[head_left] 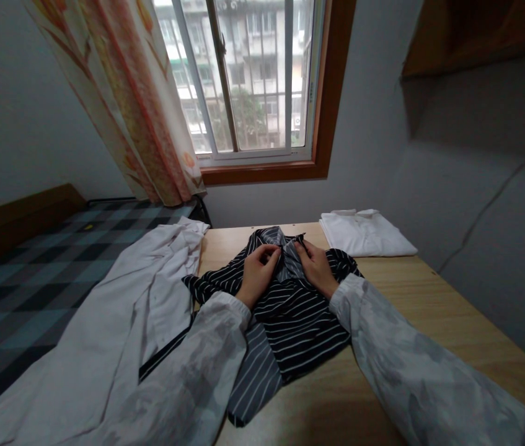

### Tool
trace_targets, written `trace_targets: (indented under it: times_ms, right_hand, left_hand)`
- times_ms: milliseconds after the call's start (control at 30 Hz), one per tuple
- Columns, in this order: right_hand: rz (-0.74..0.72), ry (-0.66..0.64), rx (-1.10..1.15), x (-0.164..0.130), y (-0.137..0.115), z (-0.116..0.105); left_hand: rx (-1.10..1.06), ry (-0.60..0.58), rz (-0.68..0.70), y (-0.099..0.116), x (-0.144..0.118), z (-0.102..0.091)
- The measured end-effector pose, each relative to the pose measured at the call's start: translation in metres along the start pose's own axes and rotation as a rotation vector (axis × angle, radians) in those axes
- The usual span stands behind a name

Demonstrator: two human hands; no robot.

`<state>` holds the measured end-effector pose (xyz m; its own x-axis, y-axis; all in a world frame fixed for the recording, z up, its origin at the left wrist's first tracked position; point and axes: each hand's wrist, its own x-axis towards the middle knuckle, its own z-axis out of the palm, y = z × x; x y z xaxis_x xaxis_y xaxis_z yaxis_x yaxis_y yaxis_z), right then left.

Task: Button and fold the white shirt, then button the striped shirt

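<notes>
1. On the pale wooden surface [429, 322] in front of me, I see a dark navy shirt with thin white stripes [290, 322] lying spread out, its collar end pointing toward the window.
2. My left hand [256, 272] rests on the shirt near the collar; its fingers [269, 251] are pinched together on a fold of the striped cloth.
3. My right hand [317, 267] lies just beside it, its fingers [300, 249] likewise closed on the cloth at the collar, so both hands nearly meet over the grey inner lining.
4. Both arms wear light, faintly patterned long sleeves [411, 365].
5. A loose white shirt [118, 310] lies to the left, draped from the surface's edge onto the bed, touching the striped shirt's sleeve.
6. A neatly folded white garment [364, 234] sits at the far right corner of the surface, just beside the striped shirt but apart from it.
7. The bed with a grey-and-teal checked cover [34, 279] stands left; a floral orange curtain [132, 105] hangs by the wood-framed window [336, 93].
</notes>
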<state>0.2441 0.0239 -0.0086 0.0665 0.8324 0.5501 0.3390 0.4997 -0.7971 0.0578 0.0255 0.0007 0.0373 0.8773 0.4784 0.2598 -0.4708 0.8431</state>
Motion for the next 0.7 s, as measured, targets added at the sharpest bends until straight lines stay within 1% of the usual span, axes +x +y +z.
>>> trace_targets:
  times_ms: [167, 333, 467, 600, 700]
  right_hand:
    - [-0.038, -0.003, 0.013, -0.001, 0.001, 0.001]
    - [-0.039, -0.014, -0.053, 0.001, 0.006, 0.002]
    - [-0.069, -0.019, -0.055, -0.001, 0.003, 0.002]
    - [-0.062, 0.006, -0.067, -0.004, -0.004, 0.001]
    - [-0.042, 0.067, -0.125, -0.005, -0.006, 0.0]
  left_hand:
    - [-0.01, -0.004, -0.009, 0.0, 0.0, 0.001]
    - [-0.004, 0.002, -0.003, -0.001, 0.001, 0.001]
    - [-0.015, 0.003, 0.0, 0.0, 0.0, 0.002]
    - [-0.015, -0.005, 0.009, 0.002, -0.001, 0.002]
    - [-0.003, -0.005, 0.024, 0.002, -0.001, 0.002]
